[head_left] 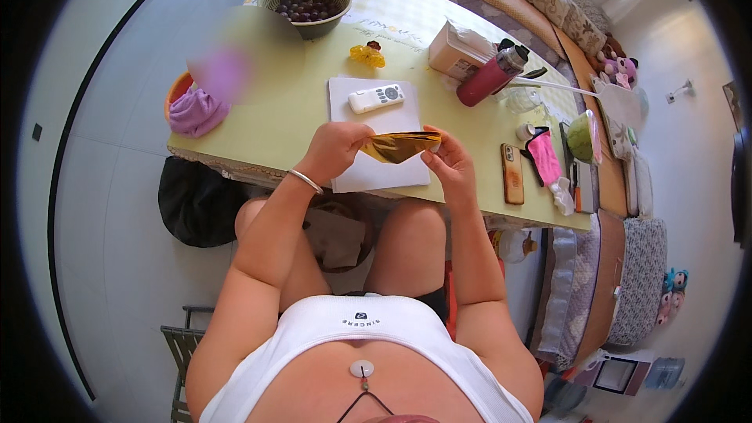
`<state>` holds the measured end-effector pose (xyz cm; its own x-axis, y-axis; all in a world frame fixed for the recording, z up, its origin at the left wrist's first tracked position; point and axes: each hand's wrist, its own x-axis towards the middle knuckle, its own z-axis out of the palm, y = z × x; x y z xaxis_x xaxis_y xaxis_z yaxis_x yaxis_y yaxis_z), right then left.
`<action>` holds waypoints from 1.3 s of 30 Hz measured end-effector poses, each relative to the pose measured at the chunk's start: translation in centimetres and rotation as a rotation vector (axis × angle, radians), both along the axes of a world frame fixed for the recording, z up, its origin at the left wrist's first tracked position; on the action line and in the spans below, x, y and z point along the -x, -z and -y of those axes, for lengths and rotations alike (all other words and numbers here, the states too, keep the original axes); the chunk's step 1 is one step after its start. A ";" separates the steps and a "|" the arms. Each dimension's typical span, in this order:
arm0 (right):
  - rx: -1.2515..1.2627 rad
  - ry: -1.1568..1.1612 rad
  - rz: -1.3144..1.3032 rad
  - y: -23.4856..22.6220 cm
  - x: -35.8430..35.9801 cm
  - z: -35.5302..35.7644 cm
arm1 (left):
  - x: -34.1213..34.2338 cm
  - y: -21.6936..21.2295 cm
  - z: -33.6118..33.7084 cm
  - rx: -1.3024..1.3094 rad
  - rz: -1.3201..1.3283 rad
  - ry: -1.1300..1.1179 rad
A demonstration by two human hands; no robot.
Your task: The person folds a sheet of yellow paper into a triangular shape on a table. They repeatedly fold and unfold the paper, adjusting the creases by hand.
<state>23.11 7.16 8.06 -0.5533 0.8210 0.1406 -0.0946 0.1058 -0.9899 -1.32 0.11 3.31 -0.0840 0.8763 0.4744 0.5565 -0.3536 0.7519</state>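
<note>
A folded piece of shiny gold foil paper (pixel 398 146) is stretched between my two hands, its lower edge coming to a blunt point. At its left end, my left hand (pixel 333 150) pinches it between closed fingers. My right hand (pixel 453 163) grips the opposite end, where several thin layers show along the top edge. Beneath the foil, white paper sheets (pixel 372 178) lie near the table's front edge. A white remote control (pixel 377 99) rests on the sheets, just beyond the foil.
On the yellow-green table (pixel 258 121) stand a colander (pixel 325 30) of grapes, an amber glass ornament (pixel 368 55), a tissue box (pixel 457 53) and a dark red bottle (pixel 493 77). To the right lie a phone (pixel 512 175) and a pink cloth (pixel 544 157). Purple cloth (pixel 196 113) sits left.
</note>
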 end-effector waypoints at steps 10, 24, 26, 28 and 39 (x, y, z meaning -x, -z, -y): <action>-0.065 0.072 -0.198 0.6 0.8 0.4 | -0.6 0.2 -0.2 0.200 0.302 0.112; -0.048 0.268 -0.054 -0.1 1.4 0.2 | -1.5 0.8 -0.4 0.225 0.274 0.158; 0.030 0.171 -0.037 -1.1 0.5 -0.3 | -1.4 0.4 -0.3 0.204 0.173 0.146; -0.026 0.113 0.063 -1.1 -0.6 -1.2 | -1.5 0.1 -0.3 0.199 0.130 0.156; -0.003 0.043 0.416 -1.3 -4.4 -1.7 | -1.9 1.3 -1.1 0.156 -0.081 0.270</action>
